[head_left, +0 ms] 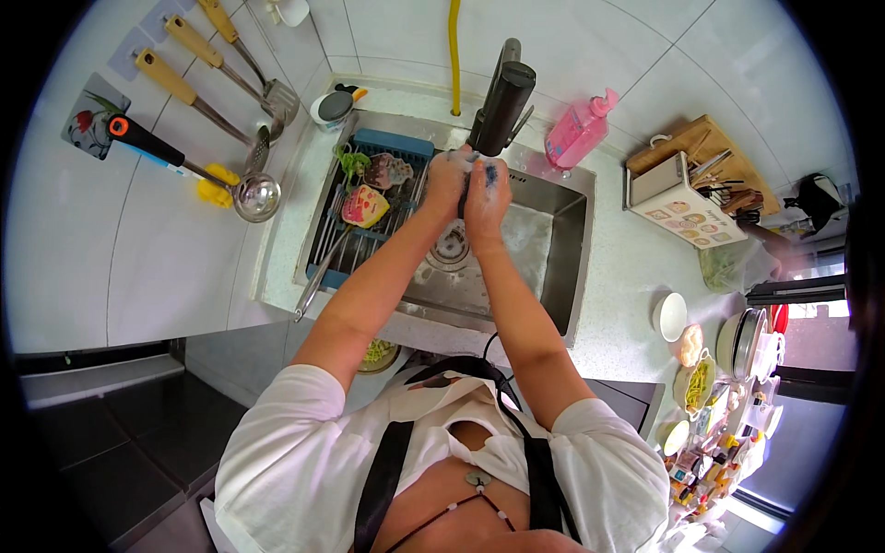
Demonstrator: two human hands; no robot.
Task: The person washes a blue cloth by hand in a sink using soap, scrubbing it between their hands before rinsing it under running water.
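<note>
Both my hands are together over the sink, just under the black faucet. White suds cover my left hand and my right hand, their fingers bent and closed. Something dark shows between the palms, and a dark blue patch shows through foam at my right fingers. I cannot make out what they hold, or whether it is part of the faucet. Left of them, a dish rack holds a yellow and pink sponge, a brownish patterned piece and green leaves.
A pink soap bottle stands right of the faucet. Ladles and spatulas, including a steel ladle, hang on the left wall. On the right counter are a utensil holder, a white bowl and several dishes. A metal handle juts over the sink's front edge.
</note>
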